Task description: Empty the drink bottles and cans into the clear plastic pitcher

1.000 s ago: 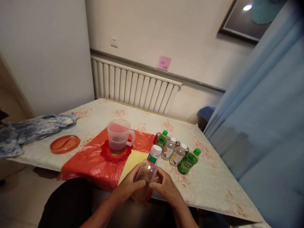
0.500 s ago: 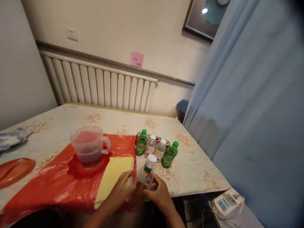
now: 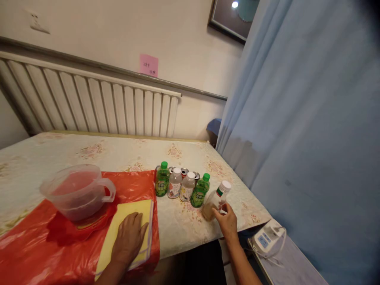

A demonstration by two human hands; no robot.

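My right hand [image 3: 228,223] grips a clear plastic bottle [image 3: 214,201] with a white cap, low on its side; the bottle leans slightly to the right at the table's front. Flat on a folded yellow cloth [image 3: 142,208] rests my left hand [image 3: 129,235], its fingers stretched out. Left of the held bottle stands a row: a green bottle [image 3: 162,181], two clear white-capped bottles [image 3: 174,184] [image 3: 187,188] and another green bottle [image 3: 200,192]. Several cans [image 3: 184,172] show partly behind them.
A translucent measuring jug [image 3: 75,198] stands on a red dish [image 3: 59,229] over a red plastic sheet [image 3: 130,180]. The flowered tablecloth [image 3: 190,154] reaches to the radiator [image 3: 118,107]. A blue curtain [image 3: 282,138] hangs at right, near a white power strip [image 3: 267,237].
The clear bottle has moved right, to the right end of the row, in my right hand. My left hand has left the bottle and come down on the yellow cloth. The view has turned right.
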